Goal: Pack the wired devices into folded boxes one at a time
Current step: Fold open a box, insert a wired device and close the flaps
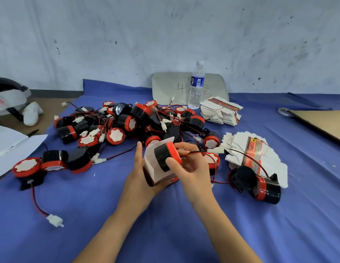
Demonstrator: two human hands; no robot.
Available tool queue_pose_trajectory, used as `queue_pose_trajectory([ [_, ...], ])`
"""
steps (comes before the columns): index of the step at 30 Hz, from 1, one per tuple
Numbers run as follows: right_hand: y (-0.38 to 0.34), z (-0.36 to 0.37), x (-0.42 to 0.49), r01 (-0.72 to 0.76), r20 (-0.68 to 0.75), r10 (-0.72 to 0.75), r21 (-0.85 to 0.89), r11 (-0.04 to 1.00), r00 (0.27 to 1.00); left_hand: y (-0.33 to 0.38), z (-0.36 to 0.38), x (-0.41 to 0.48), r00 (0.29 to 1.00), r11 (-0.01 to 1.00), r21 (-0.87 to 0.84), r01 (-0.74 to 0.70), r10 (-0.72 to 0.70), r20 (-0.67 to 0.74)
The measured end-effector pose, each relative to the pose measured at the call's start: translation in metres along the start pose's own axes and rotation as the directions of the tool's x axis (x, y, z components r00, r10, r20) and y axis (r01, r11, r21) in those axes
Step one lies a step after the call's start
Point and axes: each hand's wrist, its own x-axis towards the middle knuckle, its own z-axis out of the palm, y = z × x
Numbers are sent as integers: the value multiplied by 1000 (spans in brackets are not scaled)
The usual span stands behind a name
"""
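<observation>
Left hand (139,177) grip curled round open white cardboard box (153,168). Right hand (193,168) grip pinched black round red-rimmed wired device (162,156) at box mouth.

A handwritten "4" is seen on the pale board (165,86) propped against the far wall. Further strokes beside it are partly hidden by a water bottle (196,93) and cannot be read. Print on the bottle's blue label (197,81) and on the red-banded flattened boxes (254,150) at right is too small to be read.
</observation>
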Motion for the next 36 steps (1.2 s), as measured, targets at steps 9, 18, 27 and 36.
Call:
queue_pose_trajectory([
  [9, 17, 0, -4, 183, 209, -25, -786, 590, 978, -13, 3, -1, 999, 998, 59, -33, 33, -1],
  [18, 7, -2, -2, 128, 265, 156, -803, 582, 952, -8, 4, -7, 985, 985, 77, -157, 162, -60],
  [27, 15, -2, 4, 53, 126, 113, -865, 500, 986, 8, 5, -13, 931, 916, 223, -333, 356, -75],
  [36, 13, -4, 4, -3, -112, -63, -508, 861, 992, 18, 9, -17, 973, 924, 319, -212, 229, -17],
])
